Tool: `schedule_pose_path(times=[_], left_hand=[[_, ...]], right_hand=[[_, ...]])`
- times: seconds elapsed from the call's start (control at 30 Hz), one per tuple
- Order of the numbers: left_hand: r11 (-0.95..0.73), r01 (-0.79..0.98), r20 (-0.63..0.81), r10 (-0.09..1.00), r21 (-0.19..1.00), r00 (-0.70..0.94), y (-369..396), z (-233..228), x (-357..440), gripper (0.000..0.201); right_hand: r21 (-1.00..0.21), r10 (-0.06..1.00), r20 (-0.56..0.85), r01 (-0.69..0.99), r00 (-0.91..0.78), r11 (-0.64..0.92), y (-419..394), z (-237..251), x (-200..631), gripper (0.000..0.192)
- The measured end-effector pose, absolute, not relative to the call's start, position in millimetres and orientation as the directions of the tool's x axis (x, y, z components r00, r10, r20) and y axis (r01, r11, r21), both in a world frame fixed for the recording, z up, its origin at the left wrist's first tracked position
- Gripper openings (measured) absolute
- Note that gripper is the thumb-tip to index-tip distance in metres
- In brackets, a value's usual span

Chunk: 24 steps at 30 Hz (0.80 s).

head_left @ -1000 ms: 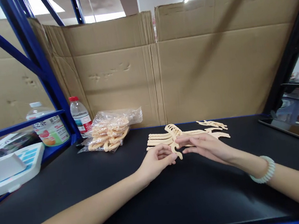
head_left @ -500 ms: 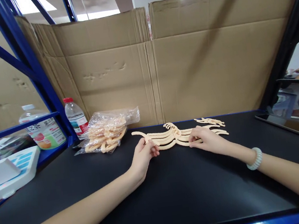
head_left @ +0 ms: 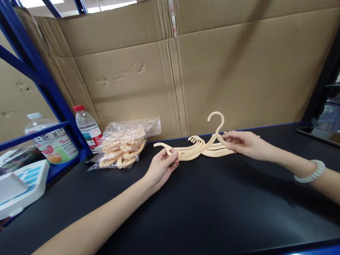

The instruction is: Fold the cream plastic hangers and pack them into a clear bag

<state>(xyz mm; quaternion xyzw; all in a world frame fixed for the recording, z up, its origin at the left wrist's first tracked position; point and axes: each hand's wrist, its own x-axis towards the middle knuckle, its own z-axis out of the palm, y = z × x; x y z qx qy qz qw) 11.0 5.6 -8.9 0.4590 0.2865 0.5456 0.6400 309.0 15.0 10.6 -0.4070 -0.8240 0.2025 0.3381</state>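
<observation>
While both hands lift one hanger (head_left: pixel 205 141) off the pile (head_left: pixel 201 153), left hand (head_left: pixel 162 168) fingers pinch its arm tip; right hand (head_left: pixel 244 143) fingers grip beside the hook. Lifting step, seemingly; next needs level carry clear of the pile beneath the fingers.

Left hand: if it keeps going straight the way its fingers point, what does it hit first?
The left hand points away and a bit right, gripping one arm of the raised hanger. Straight on, it would likely meet the hanger pile first, then the cardboard wall; depth is unclear.

I see bare tabotop nowhere blocked along the near edge of the tabletop (head_left: pixel 183 226). Cardboard wall (head_left: pixel 213 75) closes the far edge; bagged hangers (head_left: pixel 123 144) and bottle (head_left: pixel 87 126) crowd the far-left corner.
</observation>
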Motion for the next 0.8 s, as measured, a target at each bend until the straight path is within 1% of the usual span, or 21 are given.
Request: schedule_pose_path(times=[0.13, 0.27, 0.47, 0.57, 0.8], left_hand=[[0.022, -0.447, 0.115, 0.954, 0.894, 0.277, 7.7, -10.5, 8.0, 0.030], [0.049, -0.444, 0.106, 0.942, 0.895, 0.318, 8.3, -10.5, 5.2, 0.029], [0.088, -0.423, 0.087, 0.922, 0.902, 0.378, 9.6, -8.8, 3.4, 0.029], [0.102, -0.417, 0.078, 0.916, 0.903, 0.394, 9.1, -8.3, 3.5, 0.029], [0.108, -0.401, 0.080, 0.902, 0.909, 0.425, 7.6, -7.7, 2.9, 0.028]], right_hand=[[-0.606, 0.814, 0.384, 0.547, -0.436, 0.578, 13.2, 14.0, 310.6, 0.017], [-0.621, 0.808, 0.387, 0.522, -0.444, 0.584, 11.6, 15.1, 309.0, 0.015], [-0.666, 0.820, 0.378, 0.489, -0.430, 0.563, 7.8, 18.6, 306.2, 0.015], [-0.660, 0.806, 0.395, 0.475, -0.441, 0.582, 6.7, 18.9, 306.0, 0.015], [-0.636, 0.805, 0.395, 0.501, -0.442, 0.587, 4.3, 18.7, 303.2, 0.014]])
